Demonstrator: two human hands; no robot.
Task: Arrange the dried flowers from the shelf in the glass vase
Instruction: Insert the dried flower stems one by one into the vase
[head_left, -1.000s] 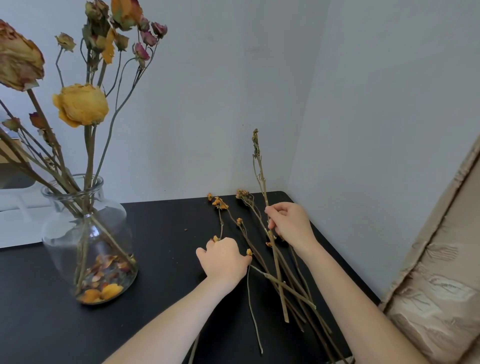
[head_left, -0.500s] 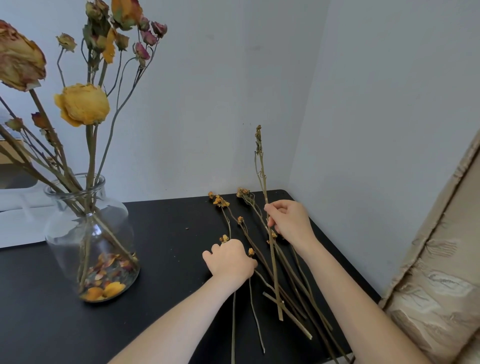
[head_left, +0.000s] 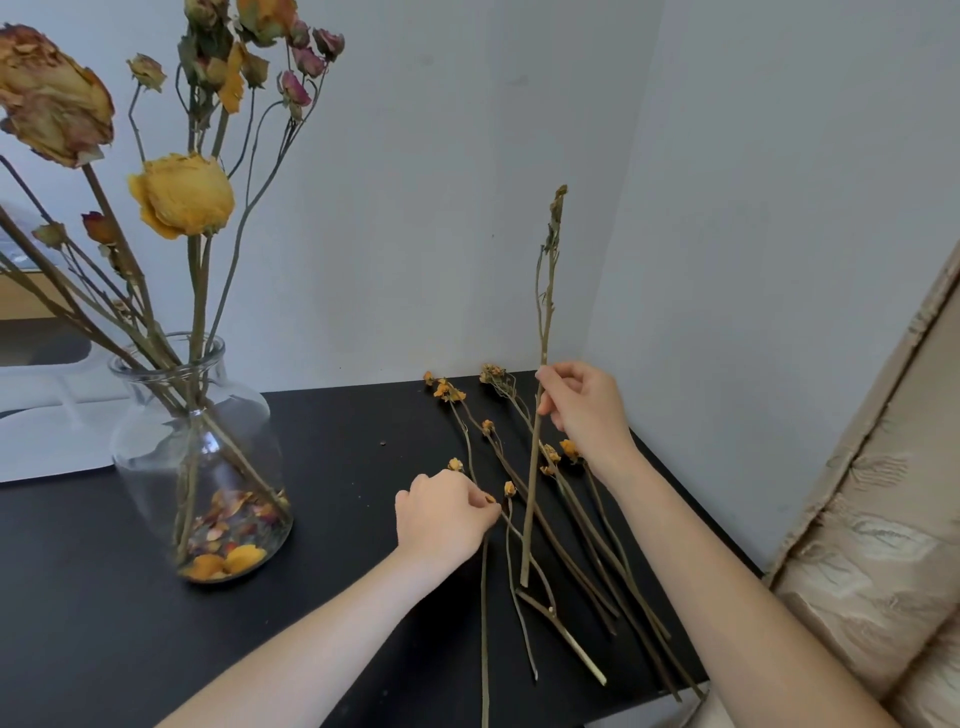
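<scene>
Dried flowers (head_left: 182, 195) already placed stand in the glass vase (head_left: 140, 467) at the left of the black surface (head_left: 104, 623). The rest lie in the right rear corner.

Change: the right hand (head_left: 587, 410) has lifted the raised stem (head_left: 545, 312) higher than a second ago and turned it closer to upright. Its lower end now hangs clear of the pile. The fingers pinch it near mid-length. The left hand (head_left: 444, 519) has drawn a second stem (head_left: 484, 623) toward the person; its fingers are curled on that stem near the bud end.

Meaning: judged from this, one flower is separated and ready to carry across to the vase. The second is being freed.

Count:
- Hands: two, both gripping.
- Vases: one, with fallen petals (head_left: 223, 540) at the bottom.
- Stems in hand: two.
- Loose stems (head_left: 562, 637) on the surface: about seven; overlap prevents an exact figure.
- Stems in the vase: at least six; they cross, so the exact number cannot be read.
</scene>
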